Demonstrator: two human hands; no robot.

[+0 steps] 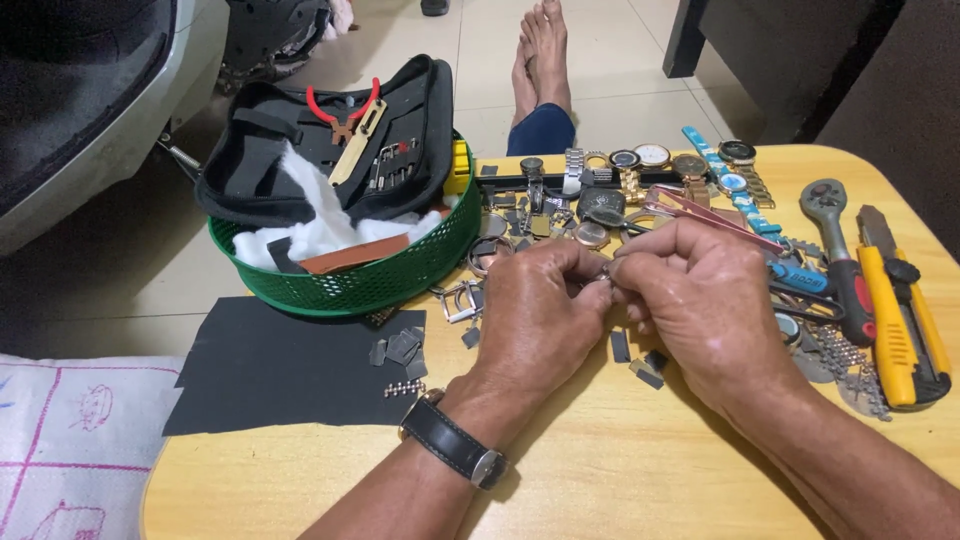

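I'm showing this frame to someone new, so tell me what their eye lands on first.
First, the two hands meeting mid-table, left hand and right hand pinching a tiny metal part between their fingertips. Next, the green basket at the table's far left, holding a black tool case with red pliers. Then the row of watches along the far edge, and the yellow utility knife at right.

Counted on the table: two hands at work, left hand [535, 300] and right hand [700, 300]. One green basket [350, 285]. One black tool pouch [300, 150]. One red-handled pliers [342, 108]. One yellow utility knife [895, 320]. One ratchet driver [840, 250]. One black sheet [280, 365]. Loose watches numbered several; exact count was not readable.
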